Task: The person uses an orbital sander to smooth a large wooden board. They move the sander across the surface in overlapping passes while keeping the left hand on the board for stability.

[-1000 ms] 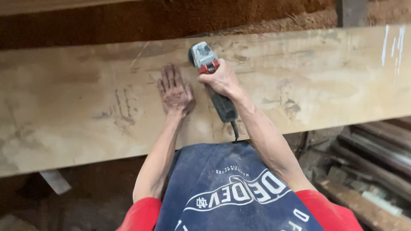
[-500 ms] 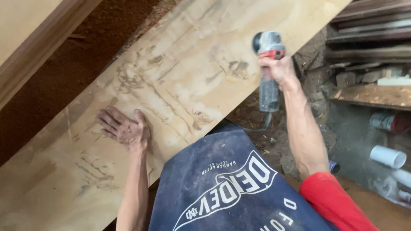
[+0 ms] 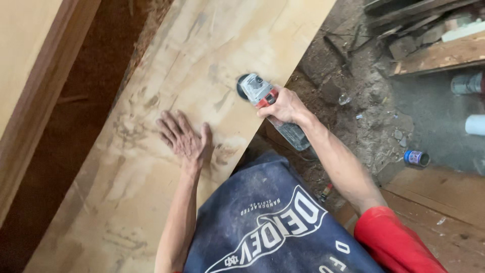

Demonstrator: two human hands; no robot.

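A wide pale wooden plank point(image 3: 166, 192) with dark smudges runs diagonally across the view. My left hand point(image 3: 184, 139) lies flat on it, fingers spread, dusty. My right hand point(image 3: 284, 107) grips an angle grinder point(image 3: 270, 108) with a grey head and red collar; its disc end rests on the plank near the plank's right edge, just right of my left hand. The grinder's dark body points back toward my blue apron point(image 3: 268, 217).
A second board point(image 3: 30, 76) lies at the left, with reddish sawdust point(image 3: 86, 101) between it and the plank. Dirt floor at right holds a small purple-capped can point(image 3: 416, 158), scrap wood point(image 3: 439, 50) and white pipe pieces point(image 3: 475, 124).
The view has swung, so the plank now runs steeper. My right hand has brought the grinder back down from beyond the plank's edge onto the plank, close to my left hand.
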